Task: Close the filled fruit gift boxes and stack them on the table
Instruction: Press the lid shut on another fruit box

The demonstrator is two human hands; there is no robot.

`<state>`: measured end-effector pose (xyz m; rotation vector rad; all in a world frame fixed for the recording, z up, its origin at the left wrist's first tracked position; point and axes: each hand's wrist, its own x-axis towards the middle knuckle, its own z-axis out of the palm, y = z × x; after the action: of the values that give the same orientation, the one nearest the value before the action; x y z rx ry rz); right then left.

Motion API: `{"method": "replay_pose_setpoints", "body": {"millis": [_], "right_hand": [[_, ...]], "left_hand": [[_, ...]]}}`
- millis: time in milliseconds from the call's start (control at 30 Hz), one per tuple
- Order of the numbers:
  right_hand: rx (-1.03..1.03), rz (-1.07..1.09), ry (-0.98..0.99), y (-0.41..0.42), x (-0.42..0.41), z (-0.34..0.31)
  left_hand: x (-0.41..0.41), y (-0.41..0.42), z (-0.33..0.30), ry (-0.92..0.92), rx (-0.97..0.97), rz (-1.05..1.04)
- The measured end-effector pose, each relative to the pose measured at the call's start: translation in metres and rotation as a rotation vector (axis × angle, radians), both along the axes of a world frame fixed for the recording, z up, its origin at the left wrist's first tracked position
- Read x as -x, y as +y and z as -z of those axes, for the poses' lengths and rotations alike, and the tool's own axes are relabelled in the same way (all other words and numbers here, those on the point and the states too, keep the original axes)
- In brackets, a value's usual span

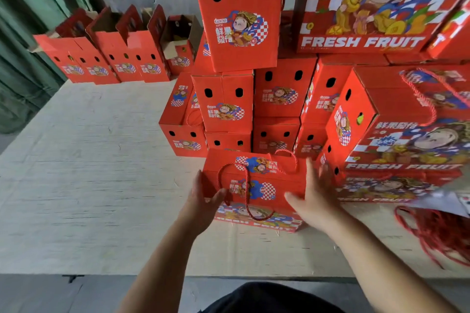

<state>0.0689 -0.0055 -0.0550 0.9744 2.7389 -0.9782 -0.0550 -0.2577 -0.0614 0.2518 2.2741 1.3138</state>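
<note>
Closed boxes (226, 101) were stacked at table (89, 160) right edge; open boxes (114, 58) remained at far-left corner; left hand (203, 201) and right hand (315, 195), fingers spread wide, flanked near-edge box (256, 185), gripping nothing

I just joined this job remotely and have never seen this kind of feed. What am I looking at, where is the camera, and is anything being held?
There is no machine here: a person works with bare hands, and the single picture comes from a camera worn on their head, looking forward and down. The left hand and right hand flank a closed red gift box with a red rope handle, which lies on the pale table. The fingers look straight, at the box's sides rather than curled round it. Behind stands a stack of closed boxes; a row of open boxes lines the far left. Loose red cords lie at right.
</note>
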Motion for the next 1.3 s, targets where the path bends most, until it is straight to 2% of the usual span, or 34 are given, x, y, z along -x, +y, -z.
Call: {"method": "replay_pose_setpoints", "body": {"millis": [33, 100, 167, 400, 500, 567, 633, 700, 767, 833, 1000, 1300], "right_hand": [[0.155, 0.019, -0.022, -0.004, -0.009, 0.012], [0.410, 0.120, 0.057, -0.013, -0.020, 0.029], [0.491, 0.243, 0.117, -0.015, -0.020, 0.034], [0.388, 0.253, 0.259, 0.021, -0.004, 0.001], [0.403, 0.380, 0.349, 0.032, -0.010, 0.005], [0.351, 0.456, 0.342, 0.028, -0.008, 0.008], [0.172, 0.328, 0.298, 0.010, -0.006, 0.011], [-0.061, 0.070, 0.275, -0.019, -0.008, 0.015], [-0.167, -0.148, 0.281, -0.034, -0.008, 0.021], [-0.225, -0.253, 0.226, -0.030, -0.002, 0.027], [-0.370, -0.290, 0.131, 0.000, 0.015, 0.028], [-0.453, -0.361, -0.009, -0.010, 0.010, 0.023]], "left_hand": [[-0.002, 0.000, 0.003, -0.051, -0.103, -0.037], [-0.004, 0.001, 0.008, -0.018, -0.114, -0.112], [-0.002, 0.005, 0.009, 0.002, -0.100, -0.145], [0.010, 0.029, -0.005, 0.078, -0.213, -0.128], [0.004, 0.044, -0.003, 0.118, -0.231, -0.087], [-0.002, 0.057, 0.003, 0.141, -0.193, -0.055], [-0.009, 0.068, 0.011, 0.146, -0.162, -0.050], [-0.012, 0.069, 0.020, 0.147, -0.102, -0.063], [-0.012, 0.066, 0.025, 0.184, -0.015, -0.101], [-0.011, 0.066, 0.029, 0.158, -0.023, -0.176], [-0.018, 0.076, 0.033, 0.080, -0.062, -0.231], [-0.016, 0.084, 0.022, 0.010, -0.169, -0.323]]}}
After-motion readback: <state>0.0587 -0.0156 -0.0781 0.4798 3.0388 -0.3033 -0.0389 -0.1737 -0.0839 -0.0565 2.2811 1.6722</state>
